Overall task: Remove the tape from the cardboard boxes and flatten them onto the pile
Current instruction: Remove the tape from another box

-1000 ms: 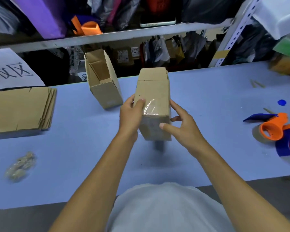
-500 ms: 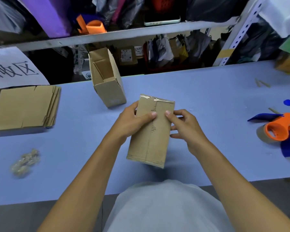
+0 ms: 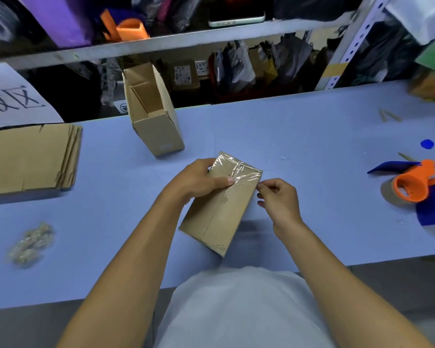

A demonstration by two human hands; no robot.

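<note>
Head view, the only one you have: the taped box (image 3: 220, 204) sits in the centre of the frame, tilted, with its long axis running from lower left to upper right. Its far end, the upper one in the picture, carries the clear tape (image 3: 239, 169), which wraps over that edge and shines across the top face.

Your left hand (image 3: 196, 178) grips the box from the left, thumb laid flat on the top face with its tip at the tape's lower margin. Your right hand (image 3: 278, 197) is just right of the box's upper right corner, thumb and forefinger pressed together at the tape's right-hand end. Whether they already have the tape edge between them or only touch it, the picture does not show.

So the tape lies to the upper left of your right hand and crosses the short way over the box. Judging from this, your right hand is the nearer one to the loose end, and the peel should run leftward across the box's width while your left hand braces it.

Upper left of centre stands a second box (image 3: 153, 116), open at the top and well apart from your hands. At the left edge lies the pile (image 3: 30, 159) of flattened cardboard, on the blue table (image 3: 312, 136). A wad of removed tape (image 3: 32, 243) lies at lower left, and tape dispensers (image 3: 412, 187) at the right edge.
</note>
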